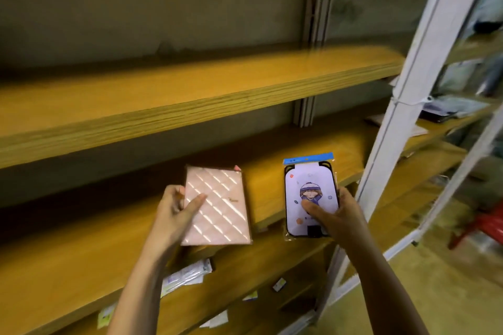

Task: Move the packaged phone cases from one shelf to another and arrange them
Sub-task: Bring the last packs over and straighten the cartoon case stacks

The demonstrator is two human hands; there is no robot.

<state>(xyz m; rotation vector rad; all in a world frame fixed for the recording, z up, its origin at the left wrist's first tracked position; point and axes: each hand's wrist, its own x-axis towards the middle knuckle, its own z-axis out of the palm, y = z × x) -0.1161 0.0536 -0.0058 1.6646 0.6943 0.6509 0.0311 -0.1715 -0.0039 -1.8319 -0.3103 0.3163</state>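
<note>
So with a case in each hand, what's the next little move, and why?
Probably lay the pink case down on the wooden shelf in front. The left hand holds it in the air near that shelf, and the right hand holds the cartoon case likewise, so neither is placed yet; setting one down would free a hand for arranging.
</note>
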